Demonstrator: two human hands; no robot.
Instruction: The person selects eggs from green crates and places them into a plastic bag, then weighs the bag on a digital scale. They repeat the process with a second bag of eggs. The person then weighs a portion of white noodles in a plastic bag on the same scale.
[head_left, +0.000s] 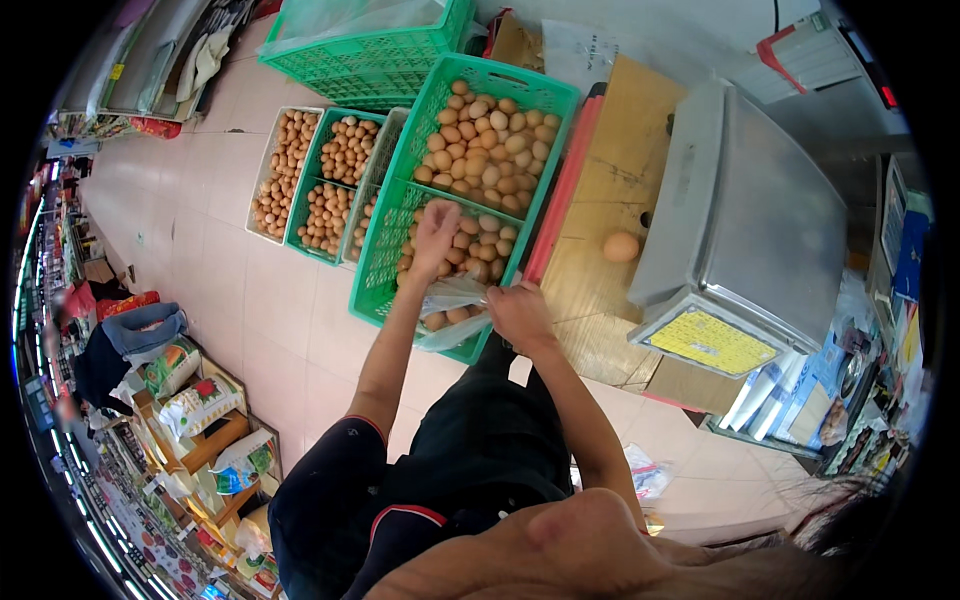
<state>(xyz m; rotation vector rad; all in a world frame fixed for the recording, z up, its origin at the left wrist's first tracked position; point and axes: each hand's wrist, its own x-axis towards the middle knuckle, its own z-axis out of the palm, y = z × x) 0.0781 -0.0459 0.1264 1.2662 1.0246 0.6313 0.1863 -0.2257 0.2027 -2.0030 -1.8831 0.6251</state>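
My right hand [521, 314] is closed on the gathered edge of a clear plastic bag [452, 293], at the near end of a large green crate [374, 263]. Brown eggs [447, 319] show beside and through the bag's film; whether they lie inside it I cannot tell. Over the crate's near compartment is my left hand [436, 232], its fingers curled together just above the loose eggs [487, 240]. What those fingers hold, if anything, is hidden. Past the divider, the far compartment is heaped with more eggs [483, 150].
Smaller egg crates, one white [260, 170] and one green [291, 232], stand at the left. Another green crate [370, 68] is behind. To the right, a single egg [621, 247] rests on a wooden tabletop [590, 290] beside a grey metal-topped machine [775, 200].
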